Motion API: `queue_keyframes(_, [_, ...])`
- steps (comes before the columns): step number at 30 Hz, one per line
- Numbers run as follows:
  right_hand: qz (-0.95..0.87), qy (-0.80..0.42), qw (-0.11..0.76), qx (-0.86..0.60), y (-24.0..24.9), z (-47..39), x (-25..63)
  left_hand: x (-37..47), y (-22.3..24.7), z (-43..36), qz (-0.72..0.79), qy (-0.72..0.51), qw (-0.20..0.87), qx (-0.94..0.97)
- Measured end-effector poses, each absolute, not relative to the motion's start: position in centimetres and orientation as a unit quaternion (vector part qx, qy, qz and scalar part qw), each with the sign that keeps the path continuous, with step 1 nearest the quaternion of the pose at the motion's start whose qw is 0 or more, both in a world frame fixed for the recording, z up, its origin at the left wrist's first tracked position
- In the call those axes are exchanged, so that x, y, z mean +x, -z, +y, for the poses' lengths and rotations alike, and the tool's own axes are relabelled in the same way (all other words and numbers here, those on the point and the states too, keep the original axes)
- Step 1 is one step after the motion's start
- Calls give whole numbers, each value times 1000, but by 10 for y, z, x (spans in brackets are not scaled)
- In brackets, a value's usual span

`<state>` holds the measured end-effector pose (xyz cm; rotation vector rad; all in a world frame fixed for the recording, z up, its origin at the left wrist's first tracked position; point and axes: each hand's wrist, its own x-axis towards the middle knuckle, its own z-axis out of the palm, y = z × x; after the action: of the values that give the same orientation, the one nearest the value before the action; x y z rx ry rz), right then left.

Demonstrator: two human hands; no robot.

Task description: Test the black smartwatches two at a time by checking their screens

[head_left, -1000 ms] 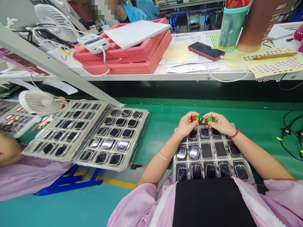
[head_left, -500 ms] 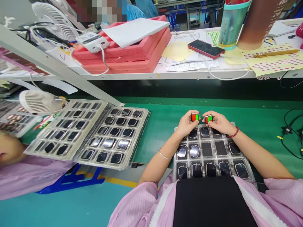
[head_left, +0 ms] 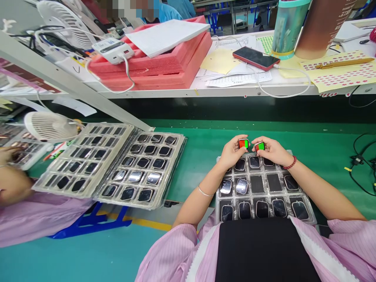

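My left hand (head_left: 232,152) is closed on a smartwatch (head_left: 243,144) without a strap, its screen lit red and green. Another smartwatch (head_left: 260,147) with the same lit colours is pinched in my right hand (head_left: 273,150). Both are held side by side, a small gap apart, above the far edge of a clear plastic tray (head_left: 217,203). Dark-screened smartwatches sit in most of the tray's visible compartments; two in the middle row hold only dark inserts. My hands hide part of the back row.
To the left lie stacked trays of watches (head_left: 160,188) and another tray (head_left: 66,156). A co-worker's arm (head_left: 14,184) reaches in beside a white fan (head_left: 48,126). Black cables (head_left: 357,160) lie at right. A shelf (head_left: 182,93) above bears red foam (head_left: 147,72) and a phone (head_left: 256,58).
Both of my hands stay almost in place, with the lit watches tilted slightly differently. The co-worker's hand at far left has come into view over the tray there.
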<state>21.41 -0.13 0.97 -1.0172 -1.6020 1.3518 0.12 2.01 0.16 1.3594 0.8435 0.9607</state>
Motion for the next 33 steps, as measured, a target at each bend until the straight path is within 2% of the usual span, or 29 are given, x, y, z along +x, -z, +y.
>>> queue_keyframes(16, [-597,-562,402,-408,-12,-2,215,2,-12,17,377,-403,593,587])
queue_keyframes(33, [-590,-576,404,-397,-11,0,216,1,1,22,371,-397,605,582])
